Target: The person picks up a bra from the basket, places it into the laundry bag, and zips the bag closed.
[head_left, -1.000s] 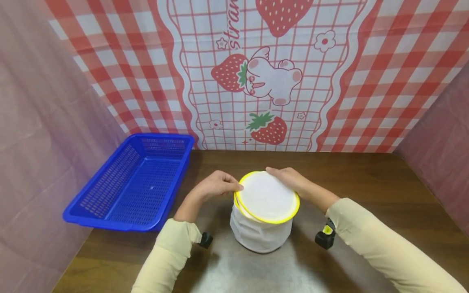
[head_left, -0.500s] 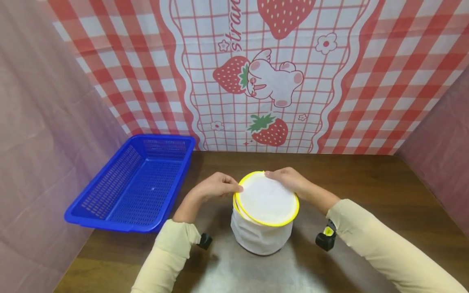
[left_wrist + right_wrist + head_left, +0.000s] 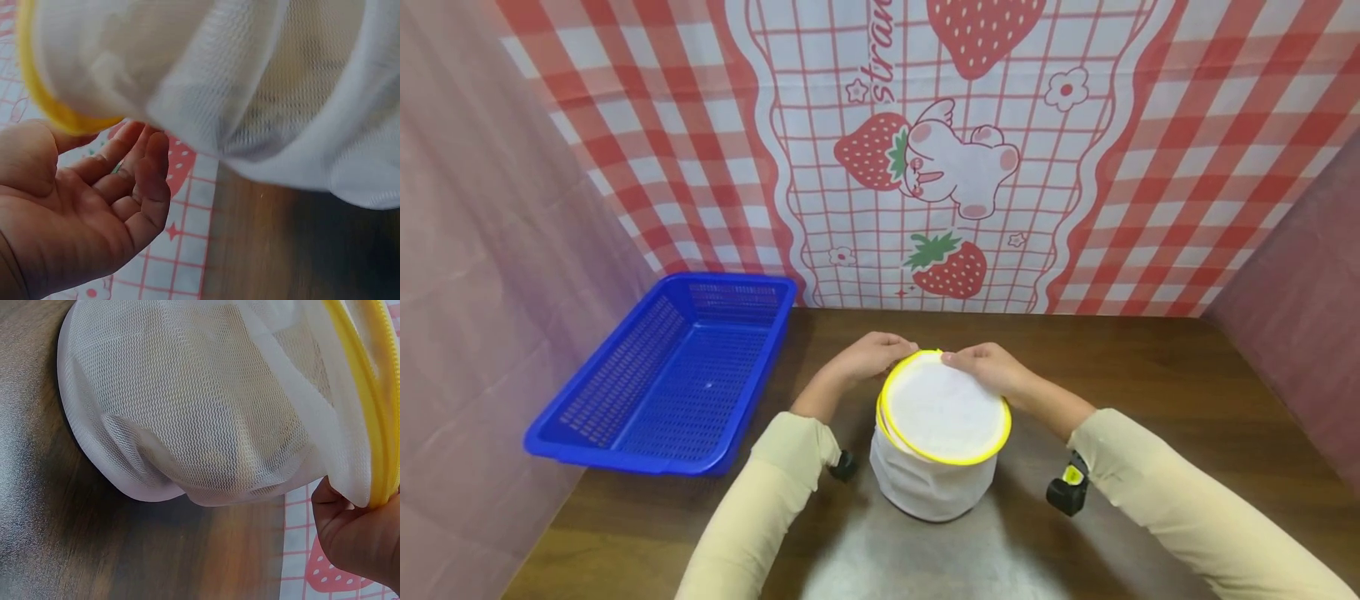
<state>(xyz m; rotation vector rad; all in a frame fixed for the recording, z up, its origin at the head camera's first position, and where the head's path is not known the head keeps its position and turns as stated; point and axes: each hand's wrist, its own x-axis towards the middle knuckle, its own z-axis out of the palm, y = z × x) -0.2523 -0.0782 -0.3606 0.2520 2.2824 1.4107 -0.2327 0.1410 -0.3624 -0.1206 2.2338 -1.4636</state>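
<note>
Here stands a white mesh laundry bag (image 3: 934, 482), upright on the wooden worktop (image 3: 1187, 417) and close to the person, its round top (image 3: 946, 408) edged by a yellow zipper (image 3: 951, 461). Up at the far edge, both hands are on it! The right hand (image 3: 988, 365) has the yellow rim pinched, thumb over the top; the right wrist view shows fingers curled in tight at the zipper. Across from it, near but apart, the left hand (image 3: 871, 357) works at the far left of the rim, palm toward its wrist camera, fingers loosely curled, tips tucked partly behind the bag; whether they pinch anything, one cannot tell. Along the left side, a narrow gap shows between top and body. Tan and dark patches come through the mesh, too unclear to name. Over to the left, well apart from the bag, sits a blue plastic basket (image 3: 711, 392), and behind it all hangs a red-and-white strawberry cloth (image 3: 1045, 275).
</note>
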